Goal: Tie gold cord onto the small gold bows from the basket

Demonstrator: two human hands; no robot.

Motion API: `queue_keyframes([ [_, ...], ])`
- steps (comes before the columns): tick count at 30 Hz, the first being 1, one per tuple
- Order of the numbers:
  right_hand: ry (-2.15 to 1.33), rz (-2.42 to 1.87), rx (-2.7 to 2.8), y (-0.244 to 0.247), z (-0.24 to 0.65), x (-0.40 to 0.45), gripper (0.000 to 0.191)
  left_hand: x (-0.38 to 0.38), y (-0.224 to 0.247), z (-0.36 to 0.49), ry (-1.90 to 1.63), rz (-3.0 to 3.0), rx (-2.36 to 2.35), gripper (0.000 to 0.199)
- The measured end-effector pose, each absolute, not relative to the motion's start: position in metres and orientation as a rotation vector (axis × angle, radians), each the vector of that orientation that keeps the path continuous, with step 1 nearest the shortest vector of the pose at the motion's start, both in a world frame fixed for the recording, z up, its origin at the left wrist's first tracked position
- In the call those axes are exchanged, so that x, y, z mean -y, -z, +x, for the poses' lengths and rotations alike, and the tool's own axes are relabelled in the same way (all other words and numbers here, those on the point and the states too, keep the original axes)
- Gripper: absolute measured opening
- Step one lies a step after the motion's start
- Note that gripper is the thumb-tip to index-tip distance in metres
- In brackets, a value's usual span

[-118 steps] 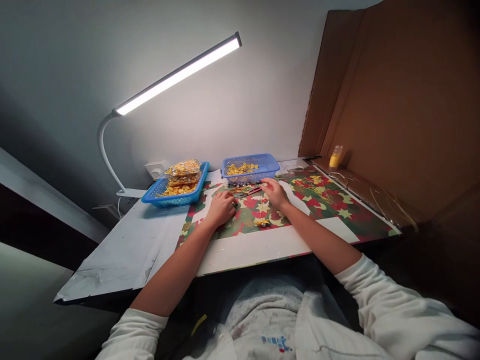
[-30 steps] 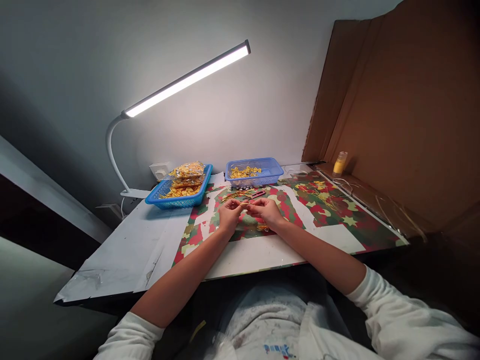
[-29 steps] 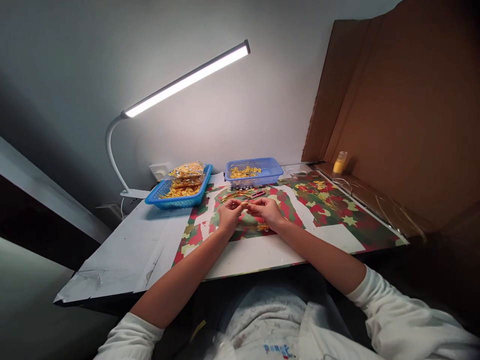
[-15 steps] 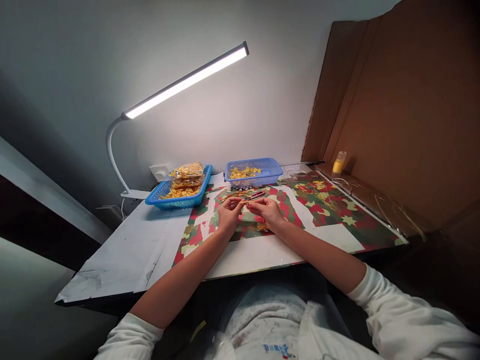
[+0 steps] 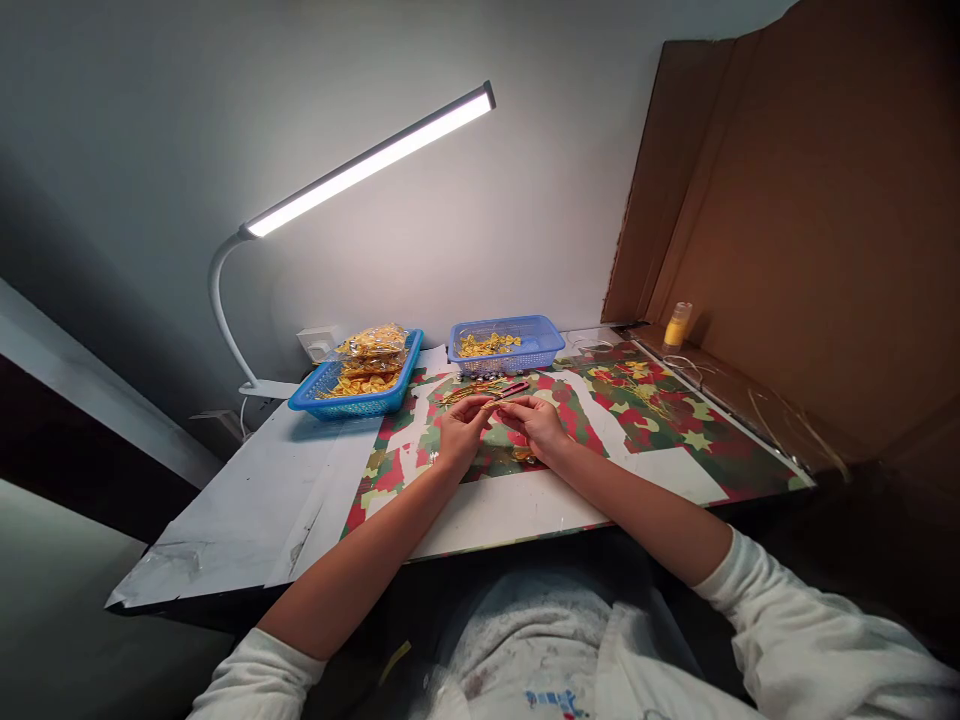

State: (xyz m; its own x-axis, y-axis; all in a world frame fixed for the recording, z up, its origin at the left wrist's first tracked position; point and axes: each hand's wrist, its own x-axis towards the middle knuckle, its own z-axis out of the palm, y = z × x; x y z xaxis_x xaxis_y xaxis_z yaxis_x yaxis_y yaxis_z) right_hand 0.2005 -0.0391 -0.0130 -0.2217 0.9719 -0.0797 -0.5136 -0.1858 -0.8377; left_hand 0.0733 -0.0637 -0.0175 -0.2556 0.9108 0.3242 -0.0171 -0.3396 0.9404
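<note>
Over the middle of the table, my left hand (image 5: 463,430) and my right hand (image 5: 538,422) meet fingertip to fingertip. Both pinch a small, thin gold-coloured piece (image 5: 495,404) between them; its exact kind is too small to make out. Just beyond the fingers lies a tool with red handles (image 5: 515,389), possibly small snips. Gold strands (image 5: 463,393) lie beside it, and several small shiny round beads (image 5: 487,377) sit in front of the far basket. Below my right hand a small gold item (image 5: 525,455) rests on the camouflage-patterned cover (image 5: 487,466).
A blue basket (image 5: 352,405) at left holds gold bows and a plastic bag of more. A second basket (image 5: 544,350) holds gold bows (image 5: 489,345). Gold ribbons (image 5: 637,385) lie at right, near a yellow-filled bottle (image 5: 677,327). A lamp (image 5: 375,160) shines above; cardboard (image 5: 787,200) walls the right.
My left hand has shifted very slightly to the right, nearer my right hand. Both keep their pinch on the small gold piece. The view has moved a little.
</note>
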Motion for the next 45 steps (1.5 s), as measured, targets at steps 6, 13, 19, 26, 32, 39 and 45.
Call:
queue_keyframes([
  [6, -1.679, -0.767, 0.84, 0.0096, 0.2011, 0.0421, 0.029, 0.0637, 0.0177, 0.0726, -1.716, 1.25, -1.197, 0.031],
  [13, -1.748, -0.795, 0.823, 0.0085, 0.2002, 0.0425, 0.025, 0.0619, 0.0208, 0.0711, -1.745, 1.168, -1.2, 0.033],
  [19, -1.721, -0.795, 0.804, 0.0063, 0.1981, 0.0439, 0.027, 0.0617, 0.0206, 0.0723, -1.732, 1.219, -1.187, 0.033],
  [26, -1.61, -0.771, 0.815, 0.0104, 0.1984, 0.0398, 0.03, 0.0635, 0.0213, 0.0712, -1.709, 1.419, -1.307, 0.023],
  [32, -1.341, -0.783, 1.066, 0.0116, 0.2008, 0.0366, 0.027, 0.0668, 0.0196, 0.0701, -1.71, 1.726, -1.438, 0.014],
  [39, -1.153, -0.752, 1.243, 0.0113, 0.2042, 0.042, 0.025, 0.0713, 0.0157, 0.0718, -1.743, 1.883, -1.462, 0.019],
  [45, -1.163, -0.738, 1.248, 0.0084, 0.2058, 0.0461, 0.025, 0.0705, 0.0169, 0.0708, -1.757, 1.893, -1.454, 0.02],
])
